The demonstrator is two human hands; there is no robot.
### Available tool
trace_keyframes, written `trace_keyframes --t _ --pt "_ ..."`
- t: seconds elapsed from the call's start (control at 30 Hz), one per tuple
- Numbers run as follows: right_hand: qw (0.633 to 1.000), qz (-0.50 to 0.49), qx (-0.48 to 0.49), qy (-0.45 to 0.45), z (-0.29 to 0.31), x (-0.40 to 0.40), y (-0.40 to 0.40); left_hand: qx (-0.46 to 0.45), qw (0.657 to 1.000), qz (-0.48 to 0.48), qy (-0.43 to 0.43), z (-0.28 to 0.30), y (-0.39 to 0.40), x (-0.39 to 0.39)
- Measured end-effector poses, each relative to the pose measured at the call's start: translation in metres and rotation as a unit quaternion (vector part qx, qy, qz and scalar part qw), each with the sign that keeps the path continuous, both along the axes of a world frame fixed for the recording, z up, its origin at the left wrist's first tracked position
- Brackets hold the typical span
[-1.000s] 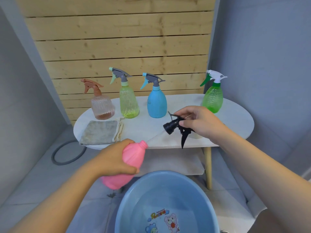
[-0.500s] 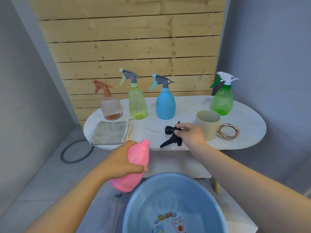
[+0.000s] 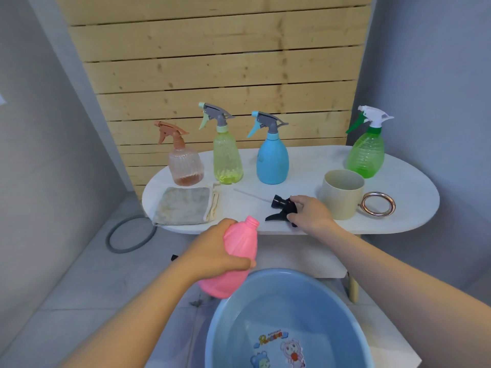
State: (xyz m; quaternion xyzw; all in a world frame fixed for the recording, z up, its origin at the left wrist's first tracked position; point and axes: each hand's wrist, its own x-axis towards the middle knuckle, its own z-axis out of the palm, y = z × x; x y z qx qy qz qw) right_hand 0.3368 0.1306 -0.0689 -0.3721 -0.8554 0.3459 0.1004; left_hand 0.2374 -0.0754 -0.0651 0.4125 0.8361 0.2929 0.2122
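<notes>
The blue plastic basin point(image 3: 221, 312) is cut off by the lower edge, so only its far rim and part of its floor show. The fingertips of the right hand point(image 3: 311, 214) are hidden behind the black spray head point(image 3: 282, 207), which lies on its side on the white oval surface point(image 3: 414, 200). The fingers curl over its rear part, holding it. Its thin clear dip tube point(image 3: 249, 194) is faint against the white top. The left hand point(image 3: 214, 252) wraps round the pink bottle point(image 3: 240, 241), hiding much of its body. The bottle is held in the air, tilted, between the surface's front edge and the basin, with its threaded neck bare.

Cartoon figures are printed in the basin under a yellow word too blurred to read, perhaps starting with P.

At the back stand four trigger bottles: a ribbed peach bottle point(image 3: 186, 164), a yellow-green bottle point(image 3: 227, 160), an opaque blue bottle point(image 3: 272, 162) and a ridged green bottle point(image 3: 368, 154). A matte beige cup point(image 3: 342, 197) stands just beside the right hand, and a shiny metal ring point(image 3: 364, 205) lies against the cup. A folded grey cloth point(image 3: 183, 205) lies at the left.
</notes>
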Motion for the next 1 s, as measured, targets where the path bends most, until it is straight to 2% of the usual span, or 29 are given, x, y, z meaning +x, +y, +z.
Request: trace_keyframes --t 0.1,0.23,0.33,0.53,0.73,0.9,1.0 --pt "0.998 -0.024 0.012 0.058 0.009 0.010 -0.002 0.012 1.000 0.002 0.013 0.001 0.009 0.004" --pt "0.986 -0.040 0.120 0.111 0.027 0.041 0.003 0.034 0.999 0.007 0.023 -0.001 0.027 0.011" --pt "0.977 -0.077 0.183 0.081 0.029 0.069 0.023 0.034 0.999 0.002 0.018 -0.004 0.040 0.017" --pt "0.975 -0.159 0.154 0.003 0.023 0.093 0.062 0.025 0.999 -0.026 0.035 -0.008 0.065 0.033" --pt "0.967 -0.170 0.179 -0.070 0.018 0.094 0.071 0.025 0.998 -0.046 0.031 -0.009 0.080 0.046" --pt "0.969 -0.172 0.164 -0.074 0.019 0.093 0.077 0.033 0.997 -0.064 0.020 -0.009 0.088 0.051" --pt "0.966 -0.164 0.166 -0.108 0.022 0.093 0.076 0.036 0.997 -0.072 0.012 -0.009 0.084 0.052"
